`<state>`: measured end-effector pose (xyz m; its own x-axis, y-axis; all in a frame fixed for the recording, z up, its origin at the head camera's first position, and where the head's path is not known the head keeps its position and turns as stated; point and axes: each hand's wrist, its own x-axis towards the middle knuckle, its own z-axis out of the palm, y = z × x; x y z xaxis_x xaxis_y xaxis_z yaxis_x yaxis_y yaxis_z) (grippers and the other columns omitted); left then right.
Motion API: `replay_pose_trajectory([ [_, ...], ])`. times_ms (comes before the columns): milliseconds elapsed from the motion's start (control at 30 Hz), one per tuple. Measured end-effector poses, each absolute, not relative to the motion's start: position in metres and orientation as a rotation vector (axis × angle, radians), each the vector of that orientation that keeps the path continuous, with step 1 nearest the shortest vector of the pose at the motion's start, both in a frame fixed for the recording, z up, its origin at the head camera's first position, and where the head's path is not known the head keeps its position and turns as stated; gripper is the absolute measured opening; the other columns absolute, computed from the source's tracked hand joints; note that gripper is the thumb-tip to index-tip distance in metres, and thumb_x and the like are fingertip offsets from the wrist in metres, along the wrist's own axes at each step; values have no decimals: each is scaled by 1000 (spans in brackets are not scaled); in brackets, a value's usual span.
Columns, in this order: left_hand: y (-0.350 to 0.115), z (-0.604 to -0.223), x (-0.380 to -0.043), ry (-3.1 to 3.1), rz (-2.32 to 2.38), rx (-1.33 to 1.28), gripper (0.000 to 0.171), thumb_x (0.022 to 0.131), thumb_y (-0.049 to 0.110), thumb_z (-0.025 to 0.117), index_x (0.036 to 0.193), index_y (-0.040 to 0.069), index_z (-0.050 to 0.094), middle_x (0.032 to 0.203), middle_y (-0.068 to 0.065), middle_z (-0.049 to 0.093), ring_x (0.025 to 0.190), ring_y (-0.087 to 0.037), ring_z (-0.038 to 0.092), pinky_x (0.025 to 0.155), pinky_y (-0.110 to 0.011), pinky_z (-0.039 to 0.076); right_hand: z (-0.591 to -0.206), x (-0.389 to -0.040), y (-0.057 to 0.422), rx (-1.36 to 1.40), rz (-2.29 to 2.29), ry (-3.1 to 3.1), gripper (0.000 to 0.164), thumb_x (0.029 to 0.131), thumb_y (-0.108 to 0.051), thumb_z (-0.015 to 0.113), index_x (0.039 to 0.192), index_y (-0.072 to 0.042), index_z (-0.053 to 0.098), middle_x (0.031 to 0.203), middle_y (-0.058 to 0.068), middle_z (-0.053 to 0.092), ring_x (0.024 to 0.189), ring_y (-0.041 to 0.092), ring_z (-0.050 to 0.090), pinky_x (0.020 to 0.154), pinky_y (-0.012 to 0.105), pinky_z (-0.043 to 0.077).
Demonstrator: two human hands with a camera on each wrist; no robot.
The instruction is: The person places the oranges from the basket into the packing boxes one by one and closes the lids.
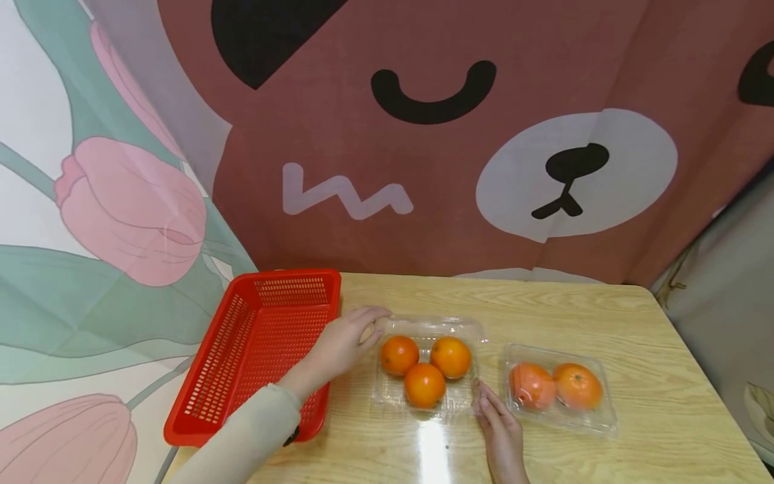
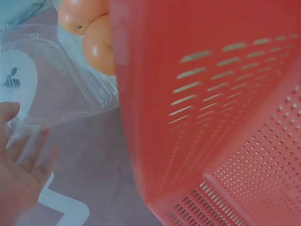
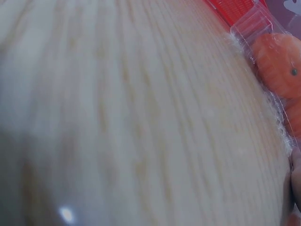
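Observation:
Three oranges (image 1: 424, 386) sit in a clear plastic clamshell box (image 1: 387, 402), whose lid (image 1: 432, 327) stands raised at the back. My left hand (image 1: 345, 339) is at the lid's left corner, thumb and fingers apart. In the left wrist view, the left fingers (image 2: 35, 155) are spread and show through the clear lid plastic (image 2: 61, 77). My right hand (image 1: 503, 433) rests at the box's front right corner with its fingers stretched along the side. Only the edge of that hand (image 3: 296, 176) enters the right wrist view, beside the box with oranges (image 3: 280, 63).
A red perforated basket (image 1: 329, 403) stands on the left of the wooden table (image 1: 659, 376), under my left forearm. Right of the open box lies a second clear box (image 1: 595, 423) with two orange fruits (image 1: 577, 386) under its lid. A printed cloth (image 1: 363, 249) hangs behind the table.

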<state>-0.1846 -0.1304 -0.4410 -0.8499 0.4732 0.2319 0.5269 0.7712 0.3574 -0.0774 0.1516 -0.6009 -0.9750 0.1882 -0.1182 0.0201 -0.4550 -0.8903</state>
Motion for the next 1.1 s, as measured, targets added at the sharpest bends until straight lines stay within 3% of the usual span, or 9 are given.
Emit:
replay_pose_trajectory([
  [367, -138, -455, -163, -2627, -321, -1100, 34, 84, 32, 68, 116, 20, 63, 120, 5, 60, 109, -14, 55, 95, -34, 44, -599, -76, 150, -333, 2574, -1581, 45, 97, -17, 50, 134, 6, 41, 125, -8, 58, 116, 5, 51, 89, 21, 45],
  [567, -136, -465, -156, -2568, -221, -1232, 39, 81, 29, 71, 118, 19, 63, 123, -1, 59, 111, -18, 55, 95, -38, 44, -599, -71, 151, -232, 2619, -1475, 28, 99, -15, 44, 118, -14, 64, 111, -6, 64, 103, 4, 57, 88, 20, 46],
  [700, -134, -474, -151, -2509, -162, -1295, 39, 79, 24, 72, 117, 19, 64, 119, -1, 61, 110, -20, 57, 91, -40, 46, -595, -69, 153, -310, 2671, -1449, 24, 99, -20, 45, 103, -24, 69, 104, -9, 64, 97, 2, 58, 87, 20, 46],
  [967, -132, -485, -143, -2558, -142, -1307, 47, 77, 23, 74, 121, 24, 60, 130, 0, 55, 117, -20, 52, 91, -43, 45, -580, -65, 156, -423, 2757, -1415, 26, 99, -23, 42, 92, -21, 67, 94, -7, 66, 91, 3, 60, 83, 20, 49],
  [1100, -130, -488, -140, -2577, -77, -1322, 50, 75, 24, 76, 122, 24, 59, 130, 2, 54, 118, -21, 51, 91, -43, 46, -570, -68, 154, -568, 2699, -1546, 21, 97, -25, 49, 89, -16, 65, 90, -7, 65, 89, 3, 60, 84, 21, 48],
])
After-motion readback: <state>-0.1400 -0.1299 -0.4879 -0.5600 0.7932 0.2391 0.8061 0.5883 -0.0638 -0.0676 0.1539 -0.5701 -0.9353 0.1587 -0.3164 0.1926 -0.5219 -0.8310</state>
